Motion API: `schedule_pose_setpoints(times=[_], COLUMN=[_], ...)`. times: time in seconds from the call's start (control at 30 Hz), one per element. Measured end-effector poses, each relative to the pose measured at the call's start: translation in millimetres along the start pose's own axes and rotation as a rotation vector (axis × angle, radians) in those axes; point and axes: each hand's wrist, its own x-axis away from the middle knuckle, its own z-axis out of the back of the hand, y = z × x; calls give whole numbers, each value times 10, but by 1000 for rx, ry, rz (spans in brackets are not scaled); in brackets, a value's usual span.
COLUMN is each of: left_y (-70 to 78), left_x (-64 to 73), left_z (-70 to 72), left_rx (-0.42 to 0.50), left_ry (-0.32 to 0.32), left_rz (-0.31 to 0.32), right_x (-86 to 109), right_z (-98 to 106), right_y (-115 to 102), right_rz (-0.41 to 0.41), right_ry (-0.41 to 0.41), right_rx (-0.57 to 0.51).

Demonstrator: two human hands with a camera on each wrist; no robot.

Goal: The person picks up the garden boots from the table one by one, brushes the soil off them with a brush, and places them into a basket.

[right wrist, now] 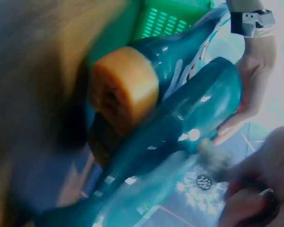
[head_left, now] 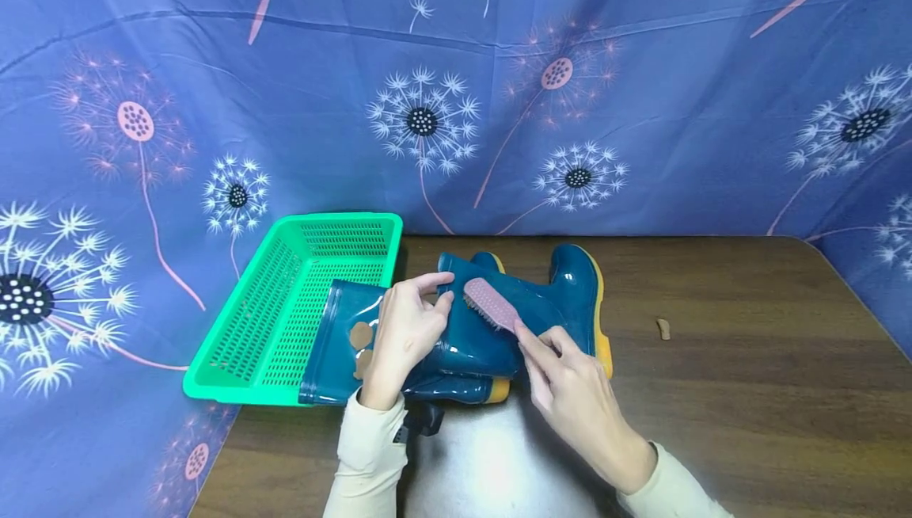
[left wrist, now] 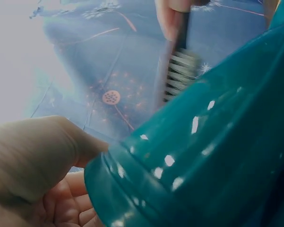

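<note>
A teal rubber boot [head_left: 473, 353] with a yellow sole lies on its side, toe to the right. My left hand [head_left: 408, 326] grips its top rim, thumb and fingers on either side of the edge in the left wrist view. With my right hand [head_left: 575, 395] I hold a pink-backed brush [head_left: 492, 304] by its handle. Its pale bristles [left wrist: 182, 71] are at the boot's shaft in the left wrist view. Under and beside this boot lies a second teal boot [head_left: 324, 371] with tan patches, partly hidden by my left hand and the first boot.
A green perforated basket [head_left: 238, 284] stands at the left, with the second boot's top overlapping its right side. On the brown wooden table [head_left: 755, 407] lies a small tan piece [head_left: 663, 329] to the right. A blue dandelion-print cloth [head_left: 321, 130] hangs behind.
</note>
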Motion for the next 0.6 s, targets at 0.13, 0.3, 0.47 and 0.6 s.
schedule_pose_setpoints(times=[0.13, 0.3, 0.47, 0.6], left_y=[-7, -4, -1, -8], left_x=[8, 7, 5, 1], left_z=[-9, -10, 6, 14], left_rx=[4, 10, 20, 23], left_ry=[-8, -13, -19, -20], left_rz=[10, 4, -4, -8], right_x=[6, 11, 1, -13], right_z=[2, 3, -14, -7], right_y=[-9, -29, -65, -127], right_rz=[-8, -21, 21, -5], right_ry=[-1, -3, 20, -2], right_rx=[9, 13, -24, -9])
